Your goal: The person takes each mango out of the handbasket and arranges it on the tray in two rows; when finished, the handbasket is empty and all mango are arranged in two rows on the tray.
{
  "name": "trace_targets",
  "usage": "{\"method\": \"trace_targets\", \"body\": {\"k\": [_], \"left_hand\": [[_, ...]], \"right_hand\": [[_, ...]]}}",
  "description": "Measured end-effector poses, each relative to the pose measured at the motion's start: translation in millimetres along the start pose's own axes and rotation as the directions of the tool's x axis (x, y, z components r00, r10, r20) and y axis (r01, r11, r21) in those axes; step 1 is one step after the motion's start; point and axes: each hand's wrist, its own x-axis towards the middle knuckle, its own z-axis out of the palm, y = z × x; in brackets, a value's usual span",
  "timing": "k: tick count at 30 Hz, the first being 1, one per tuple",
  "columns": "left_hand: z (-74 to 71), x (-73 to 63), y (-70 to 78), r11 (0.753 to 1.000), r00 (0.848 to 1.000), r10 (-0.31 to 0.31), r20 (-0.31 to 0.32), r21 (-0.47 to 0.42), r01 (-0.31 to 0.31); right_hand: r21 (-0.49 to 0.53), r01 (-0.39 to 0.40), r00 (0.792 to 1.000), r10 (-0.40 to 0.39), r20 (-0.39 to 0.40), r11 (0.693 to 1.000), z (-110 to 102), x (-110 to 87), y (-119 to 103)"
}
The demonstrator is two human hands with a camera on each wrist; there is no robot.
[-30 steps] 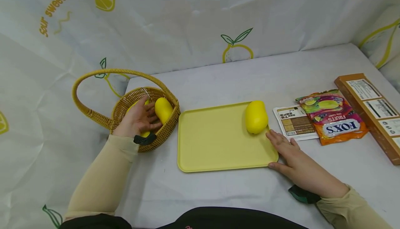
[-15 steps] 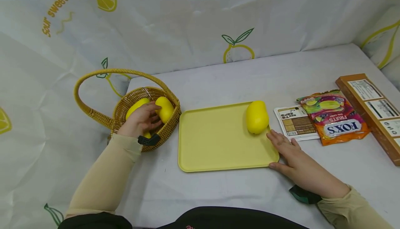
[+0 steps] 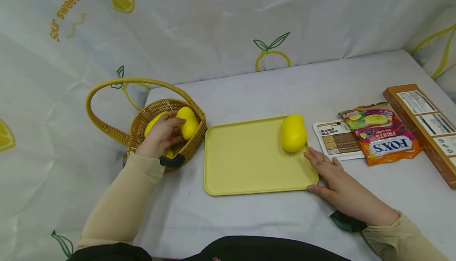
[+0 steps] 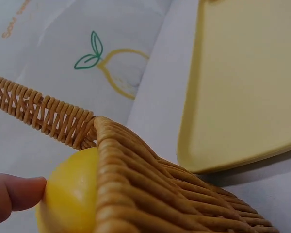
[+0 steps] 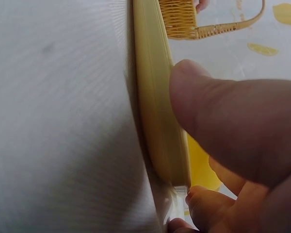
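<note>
The two hands were well apart. The left hand point(image 3: 162, 135) was down inside the handled wicker basket point(image 3: 196, 142), its bent fingers gripping a yellow mango point(image 3: 189, 123) by the basket's right wall, apparently to secure it; how firmly could not be told. Another yellow fruit point(image 3: 153, 123) lay partly behind that hand, contained by the weave. The right hand point(image 3: 336, 183), fingers extended, rested against the near right corner of the yellow tray point(image 3: 246, 166), probably to stop it sliding. A second mango point(image 3: 293, 133) lay on the tray's right side. Farther right, the FOX'S candy bag point(image 3: 379, 134) overlapped a flat packet point(image 3: 336, 138), off the tray.
</note>
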Motion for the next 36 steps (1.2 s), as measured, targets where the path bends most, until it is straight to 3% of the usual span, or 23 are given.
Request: {"method": "trace_targets", "body": {"k": [5, 9, 14, 18, 27, 32, 36], "left_hand": [[0.4, -14.5, 1.8, 0.991, 0.992, 0.104, -0.068, 0.086, -0.098], [1.8, -29.1, 1.3, 0.972, 0.968, 0.224, -0.113, 0.106, -0.212], [2.4, -49.5, -3.2, 0.935, 0.921, 0.351, -0.169, 0.120, -0.334], [5.6, -68.7, -11.7, 0.897, 0.874, 0.442, -0.200, 0.112, -0.428], [42.5, -111.0, -38.6, 0.776, 0.764, 0.610, -0.210, -0.036, -0.629], [64.7, -113.7, -55.4, 0.705, 0.704, 0.695, -0.146, -0.057, -0.707], [80.2, -102.9, -67.5, 0.677, 0.675, 0.734, -0.070, 0.004, -0.736]], "right_hand": [[0.019, 0.021, 1.000, -0.021, -0.012, 1.000, 2.9, 0.9, -1.9], [0.025, 0.021, 1.000, -0.020, -0.014, 0.999, 4.6, 0.7, -2.6], [0.018, 0.022, 1.000, -0.022, -0.017, 1.000, 4.4, -0.1, -2.3], [0.011, 0.024, 1.000, -0.024, -0.019, 1.000, 3.6, -0.7, -2.5], [0.009, 0.018, 1.000, -0.018, -0.018, 1.000, 0.9, -0.4, -3.8], [0.008, 0.014, 1.000, -0.014, -0.014, 1.000, 0.3, 0.3, -4.3], [0.009, 0.011, 1.000, -0.011, -0.012, 1.000, 0.0, 0.0, -4.4]]}}
